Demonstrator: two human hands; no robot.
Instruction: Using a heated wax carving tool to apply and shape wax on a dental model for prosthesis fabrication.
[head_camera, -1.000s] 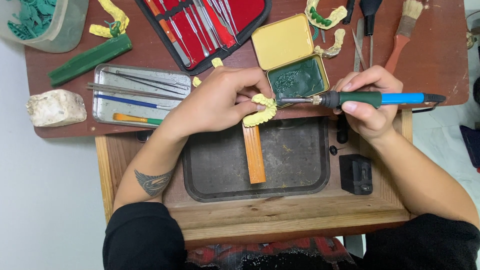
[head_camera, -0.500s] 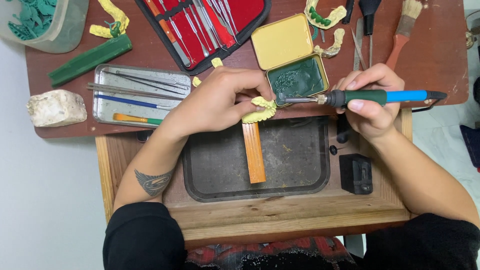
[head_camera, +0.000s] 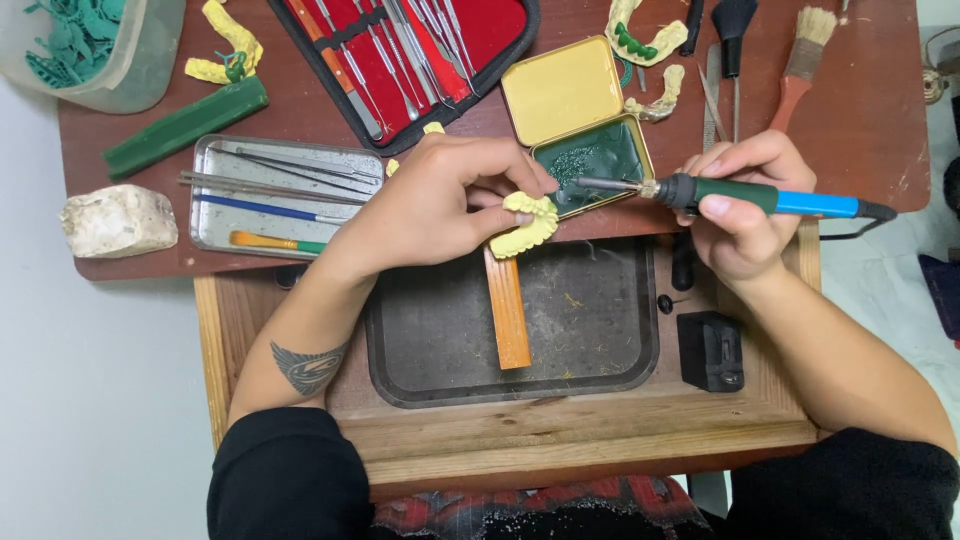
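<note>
left hand (head_camera: 440, 205) grips a yellow dental cast (head_camera: 527, 222) above the orange wooden peg (head_camera: 508, 310). right hand (head_camera: 740, 215) holds a green and blue heated wax tool (head_camera: 740, 195), its tip in the open tin of green wax (head_camera: 592, 160). a metal instrument tray (head_camera: 215, 215) lies left.

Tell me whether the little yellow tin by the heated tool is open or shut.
Open. The yellow tin has its lid swung back flat, showing green wax inside; the tool tip reaches over it.

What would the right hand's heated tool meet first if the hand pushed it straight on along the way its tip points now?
The right hand aims the blue-green tool leftward. Its metal tip lies over the open tin of green wax; further on are the yellow dental cast and the left hand. Height above the wax is unclear.
</note>
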